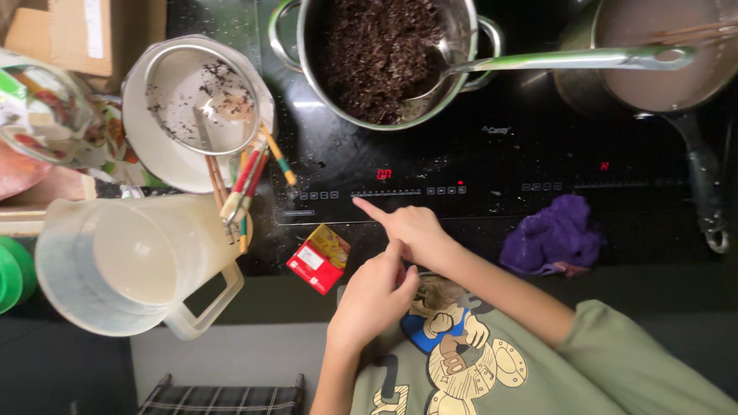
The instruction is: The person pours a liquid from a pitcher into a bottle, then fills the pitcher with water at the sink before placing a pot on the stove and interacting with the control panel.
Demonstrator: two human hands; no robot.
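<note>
Nearest the body, the left hand (374, 296) is held loosely curled in front of the green shirt (538, 369), gripping nothing, its fingertips just below the other hand as if parked out of the way. Just above it the right hand (411, 229) holds nothing either: it is folded narrow with only the index finger stretched out, the tip resting at the touch control strip (384, 193) on the front edge of the black induction hob (461, 154), where a red display glows. A small red and yellow packet (318, 258) lies on the hob's front edge left of the hands, and a crumpled purple cloth (555, 237) lies to their right, both within easy reach. Farther left stand a white plastic jug (131, 265) and a white bowl with a sieve (201, 98) set in it, chopsticks (247, 180) leaning at its edge. At the back, a steel pot (382, 58) of dark shredded contents sits on the hob, a ladle (553, 59) resting inside, beside a frying pan (663, 55) of pale liquid.
</note>
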